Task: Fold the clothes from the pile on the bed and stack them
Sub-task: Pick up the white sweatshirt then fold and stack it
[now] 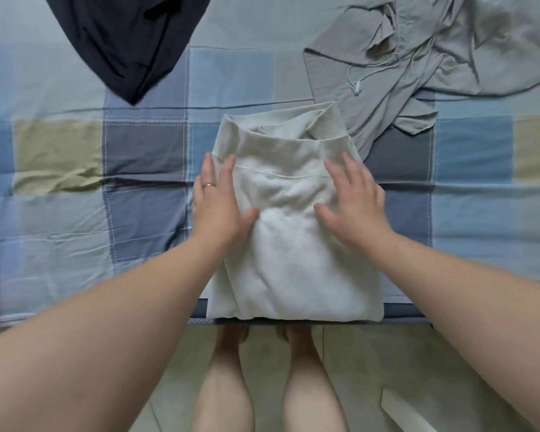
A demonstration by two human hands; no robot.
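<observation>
Left hand (218,198) and right hand (356,204), grip released, press flat the folded cream knit sweatshirt (293,269) at the bed's (59,219) near edge; crumpled grey drawstring garment (449,57) and dark navy garment (128,35) await folding.

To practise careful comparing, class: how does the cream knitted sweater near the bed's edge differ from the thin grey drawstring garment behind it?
The cream knitted sweater is folded into a rectangle; the thin grey drawstring garment lies spread and crumpled. The sweater looks thick and ribbed; the grey garment thin and creased. The left hand and right hand rest flat on the sweater; neither touches the grey garment. Both lie on the checked bedsheet.
</observation>
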